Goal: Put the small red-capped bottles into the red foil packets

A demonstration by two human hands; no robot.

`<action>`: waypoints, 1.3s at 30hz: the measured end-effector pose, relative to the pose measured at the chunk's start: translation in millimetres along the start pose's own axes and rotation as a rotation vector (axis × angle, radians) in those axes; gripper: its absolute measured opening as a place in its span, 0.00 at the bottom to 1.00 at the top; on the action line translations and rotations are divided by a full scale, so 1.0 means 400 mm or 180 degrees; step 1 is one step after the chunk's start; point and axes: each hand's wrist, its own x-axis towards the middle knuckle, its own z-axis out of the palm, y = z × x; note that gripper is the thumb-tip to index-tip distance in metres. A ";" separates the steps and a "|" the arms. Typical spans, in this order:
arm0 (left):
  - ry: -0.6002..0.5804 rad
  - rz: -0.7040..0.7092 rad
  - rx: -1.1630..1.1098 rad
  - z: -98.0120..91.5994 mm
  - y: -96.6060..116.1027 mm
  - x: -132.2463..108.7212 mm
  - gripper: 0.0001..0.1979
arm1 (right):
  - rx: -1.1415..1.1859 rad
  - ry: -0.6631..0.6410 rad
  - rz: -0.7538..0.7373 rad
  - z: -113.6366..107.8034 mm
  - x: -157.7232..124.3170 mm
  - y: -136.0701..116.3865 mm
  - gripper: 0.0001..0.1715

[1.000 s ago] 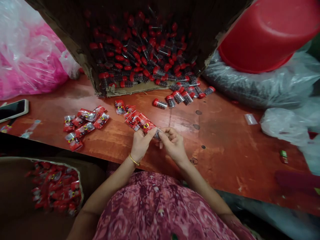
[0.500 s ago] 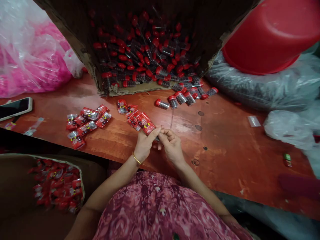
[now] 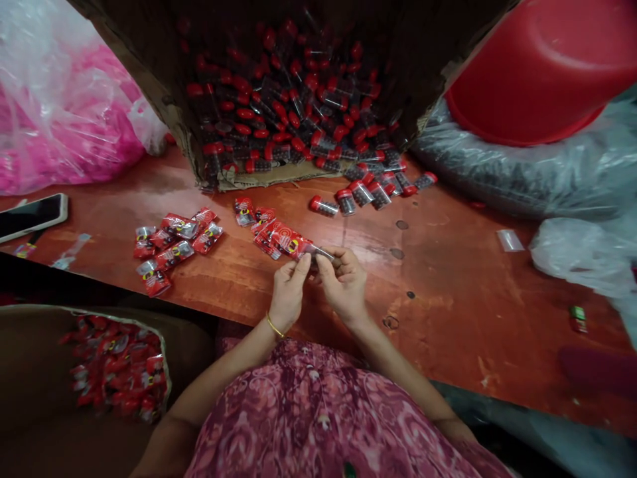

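Observation:
Pinched between my hands is a red printed plastic wrapper, its clear, dark-looking end pointing right. My left hand is closed on the near side of it, thumb on top. At the clear end, the thumb and fingers of my right hand are closed too; whether a bottle sits inside is unclear. Just beyond, several small red packets lie partly under the wrapper. More red packets form a loose group to the left. Clear bottles with red caps and dark pellets lie ahead on the right.
A cardboard box on its side, full of red-capped bottles, stands at the back. A carton of red packets is at lower left. Around the wooden table are a phone, a pink-filled bag and a red tub.
The wrapper has turned from slanting towards me to lying more crosswise, its clear end now pointing right. My right hand has shifted slightly, and more of the clear end shows.

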 end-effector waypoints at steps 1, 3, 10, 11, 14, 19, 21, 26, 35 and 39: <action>0.0003 -0.0021 -0.0090 0.000 0.006 -0.001 0.20 | 0.0022 -0.0054 -0.0004 0.002 0.000 0.000 0.14; 0.0018 -0.0001 -0.0317 -0.001 0.019 0.002 0.21 | 0.0081 -0.0168 -0.0008 0.005 0.000 0.002 0.14; -0.0064 -0.0071 -0.0294 -0.009 0.016 0.012 0.17 | -0.0073 -0.0156 -0.0170 -0.003 -0.013 0.022 0.12; -0.0082 -0.0064 -0.0294 -0.009 0.016 0.012 0.17 | -0.0090 -0.0158 -0.0178 -0.005 -0.013 0.024 0.12; -0.0051 -0.0022 -0.0248 -0.007 0.029 0.013 0.16 | 0.0009 -0.0287 -0.0137 -0.010 -0.010 0.027 0.12; 0.0031 -0.0276 -0.0299 -0.006 0.047 0.025 0.20 | 0.0192 -0.0550 -0.0029 -0.015 -0.014 0.028 0.13; 0.0018 -0.0216 -0.0197 -0.008 0.039 0.024 0.17 | 0.0266 -0.0535 0.0024 -0.014 -0.015 0.025 0.14; -0.0093 -0.0096 -0.0133 -0.021 0.031 0.015 0.13 | 0.0537 -0.0834 0.0333 -0.015 0.001 0.013 0.18; -0.0067 -0.0661 -0.0486 -0.030 0.057 0.018 0.18 | 0.0270 -0.1306 0.0319 -0.024 0.031 0.053 0.20; -0.0052 -0.0841 -0.0500 -0.049 0.061 0.013 0.19 | -0.0540 -0.1164 -0.0265 0.010 0.047 0.074 0.21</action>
